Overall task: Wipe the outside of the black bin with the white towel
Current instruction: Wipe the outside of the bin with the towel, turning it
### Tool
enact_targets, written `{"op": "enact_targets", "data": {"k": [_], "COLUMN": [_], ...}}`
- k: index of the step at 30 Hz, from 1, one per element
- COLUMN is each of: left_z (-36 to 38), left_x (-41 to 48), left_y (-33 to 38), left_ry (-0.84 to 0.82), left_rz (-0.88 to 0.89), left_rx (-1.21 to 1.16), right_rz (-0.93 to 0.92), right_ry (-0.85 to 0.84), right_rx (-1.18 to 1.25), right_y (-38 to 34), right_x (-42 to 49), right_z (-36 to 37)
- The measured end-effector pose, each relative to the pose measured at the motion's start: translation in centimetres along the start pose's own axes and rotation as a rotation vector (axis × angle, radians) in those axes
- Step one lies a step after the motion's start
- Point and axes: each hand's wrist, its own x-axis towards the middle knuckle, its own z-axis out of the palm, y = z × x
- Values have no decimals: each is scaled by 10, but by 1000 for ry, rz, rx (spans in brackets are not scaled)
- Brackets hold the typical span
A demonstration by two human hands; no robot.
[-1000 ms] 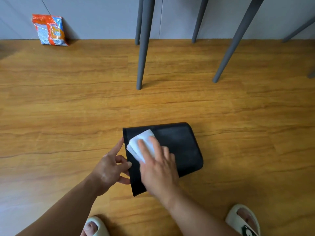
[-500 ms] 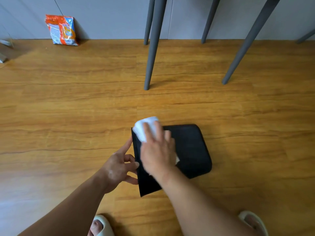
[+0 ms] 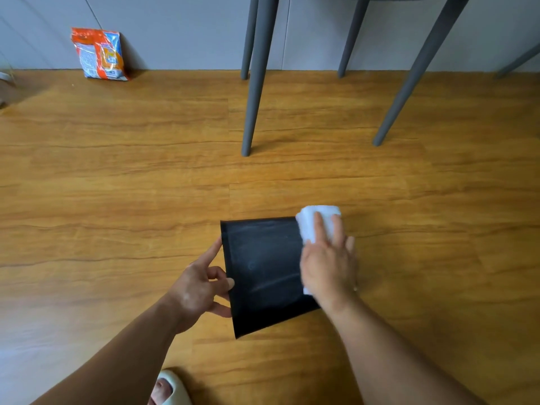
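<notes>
Right hand [image 3: 328, 267] presses towel [image 3: 306, 226] on bin [image 3: 263, 267]; left hand [image 3: 198, 287] grips bin.

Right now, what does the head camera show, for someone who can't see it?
A right hand presses a towel on a bin lying on a wood floor. The left hand holds the bin's left edge.

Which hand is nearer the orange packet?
Left. The left hand holds the bin by its left edge, toward the packet; the right hand presses the towel on the bin's right end, farther away.
</notes>
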Motion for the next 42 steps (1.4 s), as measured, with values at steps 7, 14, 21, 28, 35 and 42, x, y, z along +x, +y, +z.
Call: {"op": "enact_targets", "data": {"k": [7, 14, 21, 28, 35, 42], "left_z": [5, 3, 8, 5, 11, 15], "left_x": [-6, -6, -4, -4, -5, -6], "left_y": [-3, -2, -2, -6, -7, -7], "left_ry": [8, 15, 42, 48, 9, 20], "left_rz": [3, 8, 20, 20, 6, 1], "left_rx": [8, -47, -4, 3, -46, 54], "right_rz": [-430, 17, -141, -221, 255, -270], "right_ry": [-114, -20, 28, -46, 88, -4], "right_rx": [164, 37, 92, 143, 119, 231], "right_y": [-67, 47, -32, -12, 45, -63], "right_x": [-88, -10, -78, -79, -46, -133], "right_z": [1, -2, 2, -2, 2, 9]}}
